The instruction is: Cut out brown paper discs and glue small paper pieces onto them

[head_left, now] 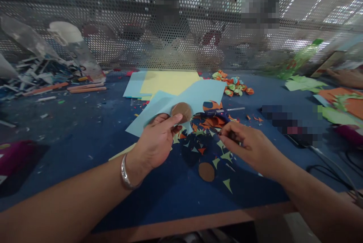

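Note:
My left hand (157, 137), with a silver bangle at its wrist, pinches a round brown cardboard disc (183, 111) against a light blue paper sheet (205, 93). The thumb presses on the disc, and the fingers are partly hidden under the paper. To the right, my right hand (245, 140) is closed round small dark scissors (217, 131); their blades point at the paper and are partly lost against the scraps. Just beyond that hand lies a dark blue tool that looks like a glue gun (218, 113). A second brown disc (206, 172) lies on the table.
Green and orange paper scraps (227, 156) litter the blue table (159, 197). Yellow sheets (172, 80) and small curled paper pieces (236, 88) lie behind. A bottle (81, 52) stands left, a blurred dark phone-like object (289, 125) right. A perforated metal screen (121, 46) closes the back.

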`<state>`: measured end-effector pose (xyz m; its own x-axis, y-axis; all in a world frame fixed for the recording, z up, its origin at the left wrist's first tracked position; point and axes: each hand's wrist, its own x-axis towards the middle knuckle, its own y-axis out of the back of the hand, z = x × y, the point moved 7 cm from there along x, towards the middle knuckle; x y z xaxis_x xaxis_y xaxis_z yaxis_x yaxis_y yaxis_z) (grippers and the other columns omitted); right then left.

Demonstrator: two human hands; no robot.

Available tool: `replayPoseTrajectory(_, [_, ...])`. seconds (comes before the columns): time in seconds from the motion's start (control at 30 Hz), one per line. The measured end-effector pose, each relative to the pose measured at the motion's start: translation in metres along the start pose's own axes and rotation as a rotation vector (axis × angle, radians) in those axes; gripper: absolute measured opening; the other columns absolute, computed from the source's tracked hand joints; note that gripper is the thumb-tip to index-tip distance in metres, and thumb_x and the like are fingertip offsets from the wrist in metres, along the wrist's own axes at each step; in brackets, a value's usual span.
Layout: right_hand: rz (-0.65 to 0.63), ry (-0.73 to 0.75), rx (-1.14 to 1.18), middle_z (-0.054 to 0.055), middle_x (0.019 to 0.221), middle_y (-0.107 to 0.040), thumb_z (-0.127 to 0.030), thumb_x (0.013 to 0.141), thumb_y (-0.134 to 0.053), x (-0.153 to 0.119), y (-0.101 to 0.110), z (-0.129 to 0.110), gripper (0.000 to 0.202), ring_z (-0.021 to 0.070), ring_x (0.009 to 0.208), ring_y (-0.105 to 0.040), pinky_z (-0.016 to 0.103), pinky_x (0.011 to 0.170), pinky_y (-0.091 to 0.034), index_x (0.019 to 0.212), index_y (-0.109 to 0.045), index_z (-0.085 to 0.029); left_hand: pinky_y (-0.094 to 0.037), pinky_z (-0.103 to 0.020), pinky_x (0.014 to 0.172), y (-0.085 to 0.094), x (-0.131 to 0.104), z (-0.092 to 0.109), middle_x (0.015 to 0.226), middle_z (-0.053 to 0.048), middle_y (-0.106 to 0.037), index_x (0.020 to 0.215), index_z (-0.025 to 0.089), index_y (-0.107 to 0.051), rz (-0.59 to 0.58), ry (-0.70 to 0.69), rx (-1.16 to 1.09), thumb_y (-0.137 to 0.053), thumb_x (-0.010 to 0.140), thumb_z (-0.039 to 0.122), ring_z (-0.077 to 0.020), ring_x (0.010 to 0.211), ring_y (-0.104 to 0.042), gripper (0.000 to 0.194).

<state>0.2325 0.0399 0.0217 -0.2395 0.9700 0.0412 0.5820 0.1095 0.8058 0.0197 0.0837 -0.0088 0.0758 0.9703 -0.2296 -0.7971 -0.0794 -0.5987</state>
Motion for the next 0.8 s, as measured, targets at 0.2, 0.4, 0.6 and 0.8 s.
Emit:
replayPoseTrajectory(0.2, [0.078,-0.097,0.367,-0.005,0.066,-0.051,-0.042,0.093,-0.061,-0.002,-0.001,-0.004,0.024,0.0097,0.053,-0.045,0.026,0.052,-0.036,0.1,-0.057,-0.02,-0.045,-0.028,0.075,-0.003,-0.004,-0.007,0.083,-0.002,-0.072,0.062,0.017,-0.057,0.009,0.045,-0.067,-0.082,0.072,0.008,-0.0141,0.086,-0.065,0.028])
replayPoseTrajectory(0.4, [0.055,-0.213,0.737,-0.008,0.064,-0.047,-0.049,0.093,-0.066,-0.007,-0.024,-0.007,0.046,0.0058,0.048,-0.035,0.022,0.045,-0.025,0.127,-0.058,-0.019,-0.048,-0.027,0.076,-0.001,-0.005,-0.011,0.082,-0.001,-0.073,0.065,0.016,-0.063,0.05,0.052,-0.05,-0.08,0.076,0.01,-0.0131,0.082,-0.065,0.022])
replayPoseTrajectory(0.6, [0.072,-0.287,1.027,-0.008,0.067,-0.048,-0.049,0.09,-0.071,-0.008,-0.043,-0.018,0.032,0.0021,0.044,-0.031,0.021,0.042,-0.018,0.096,-0.061,-0.02,-0.05,-0.025,0.081,-0.008,-0.007,-0.01,0.085,-0.004,-0.075,0.072,0.013,-0.072,0.03,0.061,-0.076,-0.076,0.079,0.006,-0.0128,0.083,-0.067,0.011])
replayPoseTrajectory(0.8, [0.099,-0.239,1.131,-0.008,0.062,-0.046,-0.047,0.088,-0.073,0.001,-0.048,-0.033,0.032,0.0028,0.045,-0.032,0.02,0.041,-0.019,0.085,-0.057,-0.02,-0.05,-0.023,0.071,-0.016,-0.018,-0.017,0.073,-0.001,-0.071,0.068,0.014,-0.072,-0.026,0.138,-0.086,-0.083,0.073,0.01,-0.0097,0.066,-0.061,0.013])
